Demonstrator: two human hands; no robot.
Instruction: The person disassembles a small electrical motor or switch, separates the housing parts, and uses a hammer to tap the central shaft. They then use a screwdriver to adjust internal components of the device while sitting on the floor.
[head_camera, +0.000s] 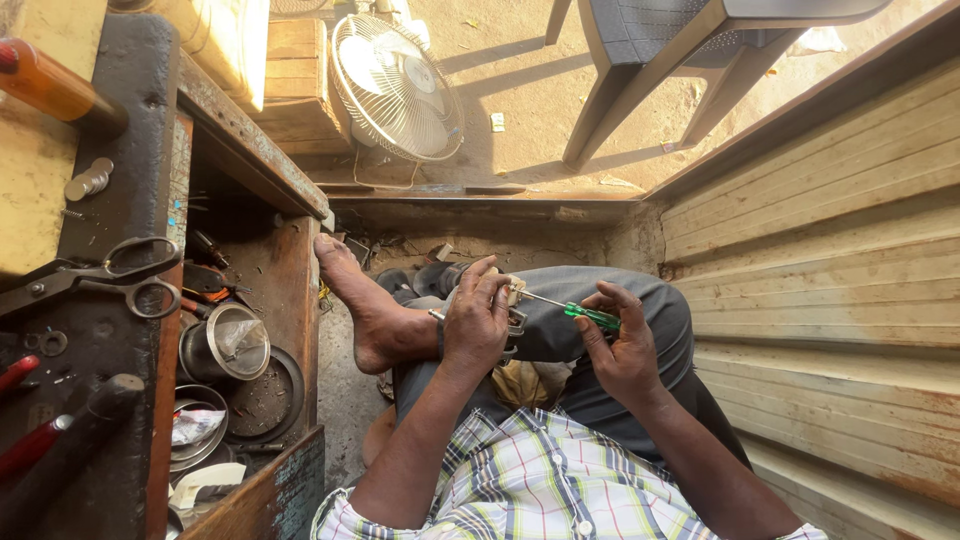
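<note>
Green-handled screwdriver (578, 313) pinched in the right hand (622, 350), its tip meeting a small metal part (514, 306) that left hand (475, 322) fingers (492, 290) clamp steady over the lap.

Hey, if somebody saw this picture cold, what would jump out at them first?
Probably the two hands at centre: the right hand holds a green-handled screwdriver whose tip meets a small metal part gripped by the left hand, over the person's knee. Next, the white fan standing on the sunlit ground above, and the large scissors on the dark workbench at left.
</note>
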